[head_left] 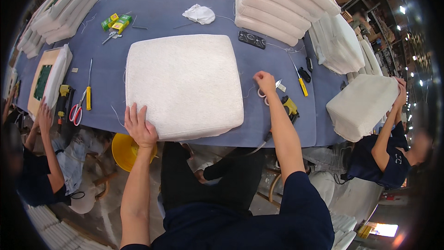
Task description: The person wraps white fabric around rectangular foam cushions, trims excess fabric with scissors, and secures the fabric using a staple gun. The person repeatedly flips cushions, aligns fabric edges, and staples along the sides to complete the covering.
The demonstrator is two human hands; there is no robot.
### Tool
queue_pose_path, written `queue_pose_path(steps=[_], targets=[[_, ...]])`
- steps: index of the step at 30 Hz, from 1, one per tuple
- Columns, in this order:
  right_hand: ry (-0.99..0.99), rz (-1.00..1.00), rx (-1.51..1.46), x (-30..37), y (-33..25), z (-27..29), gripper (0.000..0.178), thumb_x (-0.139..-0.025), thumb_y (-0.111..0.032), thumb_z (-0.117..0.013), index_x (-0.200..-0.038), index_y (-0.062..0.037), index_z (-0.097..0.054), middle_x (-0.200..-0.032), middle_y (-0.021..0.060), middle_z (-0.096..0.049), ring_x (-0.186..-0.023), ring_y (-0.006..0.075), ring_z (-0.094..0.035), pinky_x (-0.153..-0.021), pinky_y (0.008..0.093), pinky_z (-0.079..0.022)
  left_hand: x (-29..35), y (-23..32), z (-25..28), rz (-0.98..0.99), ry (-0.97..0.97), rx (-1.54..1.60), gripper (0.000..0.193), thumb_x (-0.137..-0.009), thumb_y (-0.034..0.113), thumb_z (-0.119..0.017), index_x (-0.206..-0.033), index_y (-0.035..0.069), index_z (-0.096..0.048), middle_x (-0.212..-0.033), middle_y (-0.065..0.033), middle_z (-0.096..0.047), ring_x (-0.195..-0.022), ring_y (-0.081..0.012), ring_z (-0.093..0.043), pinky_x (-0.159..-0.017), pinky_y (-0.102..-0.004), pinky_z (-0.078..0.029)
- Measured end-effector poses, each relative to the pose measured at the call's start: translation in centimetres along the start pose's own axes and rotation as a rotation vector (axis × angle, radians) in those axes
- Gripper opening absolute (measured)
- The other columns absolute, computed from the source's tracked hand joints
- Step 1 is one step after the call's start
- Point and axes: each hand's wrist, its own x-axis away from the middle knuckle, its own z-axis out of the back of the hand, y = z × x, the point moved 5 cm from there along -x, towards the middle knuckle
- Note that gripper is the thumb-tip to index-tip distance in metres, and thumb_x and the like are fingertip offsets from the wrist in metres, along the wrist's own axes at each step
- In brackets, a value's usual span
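A white fabric-covered seat cushion (185, 85) lies in front of me on the blue-grey table (162, 9). My left hand (140, 127) rests on its near left corner, fingers spread over the top and side, not gripping. Beyond the cushion's right side, my right hand (265, 82) is over the table with its fingers curled together; whatever they hold, if anything, is too small to make out. A thin thread runs near those fingers. Close below them lie small scissors (262, 93) with pale handles, and a yellow-and-black staple gun (290, 106) sits beside my right forearm.
A yellow-handled screwdriver (302, 86), a dark patterned phone-like case (252, 40), a white cloth bundle (199, 14) and green-yellow boxes (121, 23) surround the cushion. Stacked cushions (277, 7) stand at the back right. Co-workers handle cushions on both sides. A yellow bucket (124, 153) stands below the edge.
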Motion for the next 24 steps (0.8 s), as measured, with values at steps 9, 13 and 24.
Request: queue_pose_path(steps=[9, 13, 24], targets=[[0.106, 0.323, 0.324, 3.1, -1.4, -0.3, 0.016, -0.089, -0.024, -0.08, -0.1, -0.0124, -0.083, -0.101, 0.0114, -0.075, -0.101, 0.035, -0.073, -0.088, 0.0496, -0.058, -0.1, 0.1, 0.2, -0.018, 0.001, 0.006, 0.057, -0.083, 0.014, -0.052, -0.136, 0.01, -0.072, -0.157, -0.0187, -0.059, -0.15, -0.0473, -0.046, -0.122, -0.0574, -0.035], [0.147, 0.325, 0.211, 3.7, -1.7, -0.3, 0.011, -0.091, -0.019, -0.075, -0.096, -0.0096, -0.077, -0.097, 0.0111, -0.074, -0.096, 0.0353, -0.074, -0.086, 0.0484, -0.06, -0.1, 0.2, -0.1, -0.016, -0.01, -0.002, 0.057, -0.083, 0.011, -0.052, -0.137, 0.01, -0.071, -0.157, -0.0182, -0.058, -0.15, -0.0476, -0.046, -0.122, -0.0579, -0.035], [0.026, -0.34, -1.785, 2.5, 20.3, 9.2, 0.009, -0.091, -0.019, -0.065, -0.096, -0.0116, -0.066, -0.074, 0.0038, -0.059, -0.064, 0.0183, -0.051, -0.059, 0.0341, -0.044, 0.0, 1.2, -1.4, -0.062, -0.033, 0.037, 0.055, -0.089, 0.014, -0.048, -0.138, 0.007, -0.07, -0.157, -0.0198, -0.058, -0.151, -0.0488, -0.045, -0.126, -0.0583, -0.033]])
